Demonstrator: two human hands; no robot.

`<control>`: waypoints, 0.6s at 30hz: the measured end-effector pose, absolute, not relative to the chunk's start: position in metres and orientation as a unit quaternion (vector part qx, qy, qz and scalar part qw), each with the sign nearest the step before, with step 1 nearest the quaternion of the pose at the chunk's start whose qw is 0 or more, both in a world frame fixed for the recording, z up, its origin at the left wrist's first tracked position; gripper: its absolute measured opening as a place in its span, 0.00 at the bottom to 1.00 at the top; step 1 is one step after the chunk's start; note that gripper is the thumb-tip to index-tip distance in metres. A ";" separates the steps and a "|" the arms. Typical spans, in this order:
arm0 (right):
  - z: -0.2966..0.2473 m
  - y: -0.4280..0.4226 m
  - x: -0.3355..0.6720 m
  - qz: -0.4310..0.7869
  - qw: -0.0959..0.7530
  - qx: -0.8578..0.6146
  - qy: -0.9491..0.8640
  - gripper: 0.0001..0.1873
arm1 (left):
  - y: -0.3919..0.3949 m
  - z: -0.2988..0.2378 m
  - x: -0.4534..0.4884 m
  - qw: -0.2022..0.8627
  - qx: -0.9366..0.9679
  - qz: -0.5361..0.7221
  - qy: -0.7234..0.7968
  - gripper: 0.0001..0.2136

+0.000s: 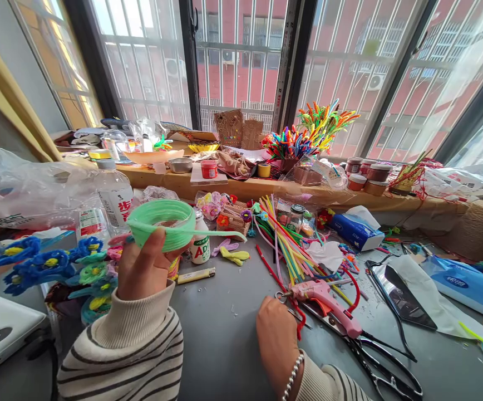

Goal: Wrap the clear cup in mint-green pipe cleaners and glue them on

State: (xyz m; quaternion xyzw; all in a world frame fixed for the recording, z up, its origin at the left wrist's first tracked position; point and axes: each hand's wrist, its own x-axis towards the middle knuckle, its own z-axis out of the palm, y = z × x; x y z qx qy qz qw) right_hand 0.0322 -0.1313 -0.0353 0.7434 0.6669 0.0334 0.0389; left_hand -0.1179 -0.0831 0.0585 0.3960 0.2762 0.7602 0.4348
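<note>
My left hand (143, 267) is closed on a round green band (162, 225) that looks wound from fuzzy strands, holding it above the table. A loose green strand (220, 232) sticks out from it to the right. My right hand (277, 334) rests low over the table, its fingers curled at the metal loop of small scissors (281, 297); the fingertips are partly hidden. Beside it lie a pink glue gun (320, 298), a bent red pipe cleaner (300, 323) and large black-handled scissors (385, 367).
Loose colourful pipe cleaners (289, 250) lie in the middle. A white bottle (200, 239) and a yellow glue stick-like tube (196, 275) stand and lie near my left hand. Blue fuzzy flowers (45, 267) are at left. A phone (404, 295) and tissue packs (356, 231) lie right.
</note>
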 end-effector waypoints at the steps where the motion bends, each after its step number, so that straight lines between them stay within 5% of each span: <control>1: -0.036 -0.130 0.032 0.033 0.040 0.743 0.667 0.20 | -0.083 0.058 -0.118 0.433 0.399 0.760 0.276 0.16; 18: -0.052 -0.166 0.064 0.026 0.010 0.542 0.840 0.12 | -0.076 0.053 -0.122 0.448 0.413 0.740 0.285 0.17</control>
